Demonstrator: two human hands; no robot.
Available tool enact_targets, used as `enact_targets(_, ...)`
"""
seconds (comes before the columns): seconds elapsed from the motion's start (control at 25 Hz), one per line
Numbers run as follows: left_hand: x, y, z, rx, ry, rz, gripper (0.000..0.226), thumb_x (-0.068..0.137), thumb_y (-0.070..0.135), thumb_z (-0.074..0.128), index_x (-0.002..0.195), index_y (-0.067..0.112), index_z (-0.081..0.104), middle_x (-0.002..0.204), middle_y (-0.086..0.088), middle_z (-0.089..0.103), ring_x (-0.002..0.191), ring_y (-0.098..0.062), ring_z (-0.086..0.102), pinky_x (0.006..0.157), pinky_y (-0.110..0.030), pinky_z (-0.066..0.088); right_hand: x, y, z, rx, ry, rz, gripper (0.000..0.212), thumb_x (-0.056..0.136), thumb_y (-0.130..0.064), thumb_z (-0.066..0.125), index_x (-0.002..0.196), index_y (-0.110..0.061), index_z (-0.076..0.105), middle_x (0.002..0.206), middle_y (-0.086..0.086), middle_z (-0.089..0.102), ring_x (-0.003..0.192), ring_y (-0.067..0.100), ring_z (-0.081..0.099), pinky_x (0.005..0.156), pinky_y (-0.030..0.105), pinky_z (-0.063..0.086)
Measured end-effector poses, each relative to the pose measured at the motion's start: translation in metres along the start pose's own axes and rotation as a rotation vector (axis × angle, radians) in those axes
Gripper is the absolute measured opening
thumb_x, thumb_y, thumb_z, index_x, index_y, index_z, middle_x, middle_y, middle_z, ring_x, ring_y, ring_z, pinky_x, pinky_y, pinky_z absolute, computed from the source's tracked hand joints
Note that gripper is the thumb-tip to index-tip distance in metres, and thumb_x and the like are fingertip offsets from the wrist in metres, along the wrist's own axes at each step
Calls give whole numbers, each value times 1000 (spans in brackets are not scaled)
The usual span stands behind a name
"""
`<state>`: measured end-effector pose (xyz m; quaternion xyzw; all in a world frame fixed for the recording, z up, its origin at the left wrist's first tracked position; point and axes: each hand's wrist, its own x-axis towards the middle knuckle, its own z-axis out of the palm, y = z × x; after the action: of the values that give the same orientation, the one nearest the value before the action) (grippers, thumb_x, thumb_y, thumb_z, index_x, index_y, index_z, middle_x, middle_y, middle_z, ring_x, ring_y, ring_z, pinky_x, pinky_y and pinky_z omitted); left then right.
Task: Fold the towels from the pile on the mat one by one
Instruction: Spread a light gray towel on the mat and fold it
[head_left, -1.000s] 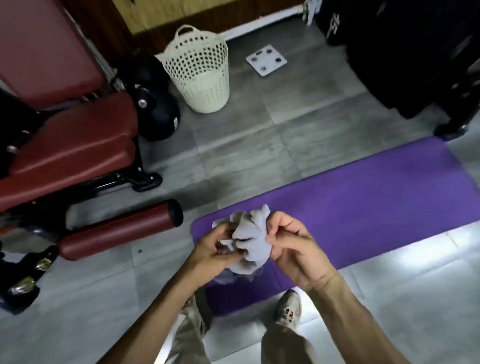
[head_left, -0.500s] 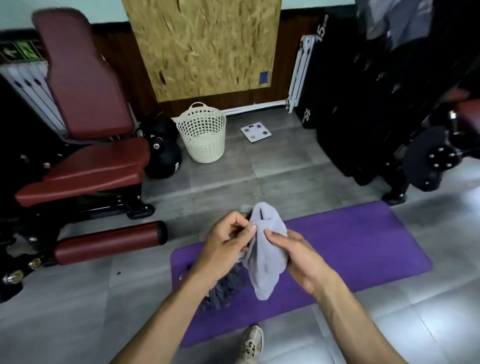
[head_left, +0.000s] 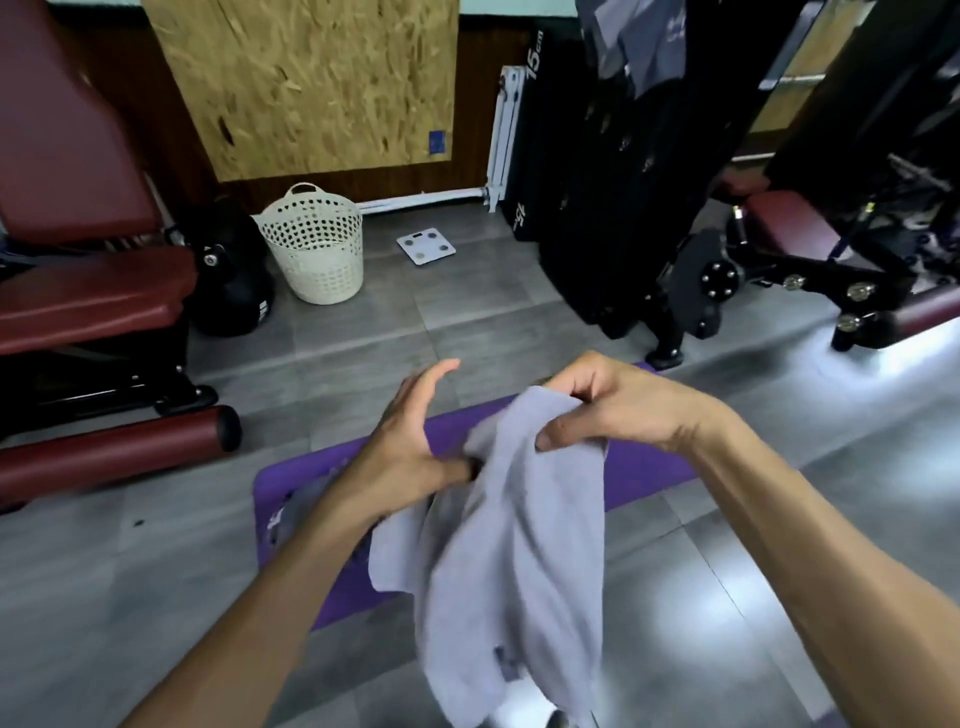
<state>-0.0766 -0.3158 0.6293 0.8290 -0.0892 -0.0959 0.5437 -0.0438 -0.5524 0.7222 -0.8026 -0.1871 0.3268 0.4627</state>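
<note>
One red-padded bench (head_left: 88, 291) stood at the far left, its round bolster (head_left: 119, 449) lying low on the grey tiled floor (head_left: 363, 332). Next to it sat one black ball-shaped weight (head_left: 234, 291), and just beside that a single cream laundry basket (head_left: 317, 244) with holes in its wall; what lay inside it I could not tell. A sheet of chipboard (head_left: 311, 88) leaned on the wall behind. One white bathroom scale (head_left: 426, 248) lay flat on the tiles, well apart from the basket.

In the middle, one purple mat (head_left: 644, 467) stretched across the floor, much of it hidden by two bare forearms. On its left end I could make out a dark, crumpled heap (head_left: 298, 512), mostly covered by the left arm, so I could not count what was in it.

The left hand (head_left: 410, 447) had its fingers spread and relaxed, the thumb touching the edge of one pale grey towel (head_left: 514, 551). The right hand (head_left: 597, 410) gripped the top of that towel, fingers curled over the bunched cloth, thumb pinching it from below. The towel hung loose in the air above the mat, blurred toward its lower end.

To the right stood a tall black machine (head_left: 623, 182) and a second red-padded seat (head_left: 789, 223).
</note>
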Motion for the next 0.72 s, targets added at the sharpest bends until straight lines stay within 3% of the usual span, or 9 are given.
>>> enact_targets(0.04,8,12,21,-79,-67,44,82,57,28,80,132,37,49,138,16,49,125,2,45,101,-22,38,-17,5,-11,-72,0,-22,15,81,0,72,88,-11,77,88,5,75,83,11,67,72,26,51)
enact_targets(0.12,23,36,68,-207,-248,35,45,63,21,81,104,15,65,106,3,66,96,-8,59,84,-32,44,-52,23,-37,-201,18,-96,14,81,2,68,83,-10,76,81,5,70,76,5,61,67,23,47)
enact_targets(0.2,36,49,107,-231,-327,0,34,68,23,83,83,5,59,79,-6,60,74,-15,52,68,-36,38,-78,53,-69,-383,112,-144,17,78,3,67,87,-9,74,80,-1,67,75,1,59,69,21,46)
enact_targets(0.32,53,61,169,-92,-512,-142,36,69,26,84,93,13,60,89,1,67,82,-15,61,74,-34,47,-118,126,-123,-859,379,-84,33,74,-4,63,103,-18,71,93,-5,70,90,18,61,74,31,46)
enact_targets(0.36,59,60,186,42,-612,-219,39,67,30,84,97,18,63,93,6,69,87,-13,64,78,-33,51,-131,149,-138,-955,470,-59,31,71,-4,60,97,-17,69,89,1,69,91,27,60,69,33,43)
enact_targets(0.44,67,54,211,298,-702,-364,30,66,34,84,88,21,68,80,12,69,77,-8,63,73,-29,50,-154,185,-171,-977,621,-41,21,66,-6,56,83,-14,65,77,8,66,82,36,59,60,33,39)
enact_targets(0.52,69,42,224,416,-650,-408,21,72,32,83,74,18,67,63,15,60,60,-3,53,61,-25,42,-168,209,-206,-907,769,-22,20,65,-18,49,78,-12,63,72,11,64,74,38,59,56,35,44)
enact_targets(0.6,71,34,235,402,-471,-413,32,75,32,82,63,16,57,51,15,47,49,-1,42,52,-22,32,-172,229,-239,-864,811,6,23,68,-26,46,76,-12,62,70,12,64,69,38,58,55,35,43)
enact_targets(0.72,85,28,243,225,-290,-345,26,74,28,84,70,18,61,60,15,59,55,0,51,56,-19,38,-155,249,-270,-837,806,85,7,75,-20,57,76,-13,55,73,6,57,66,31,49,58,32,35)
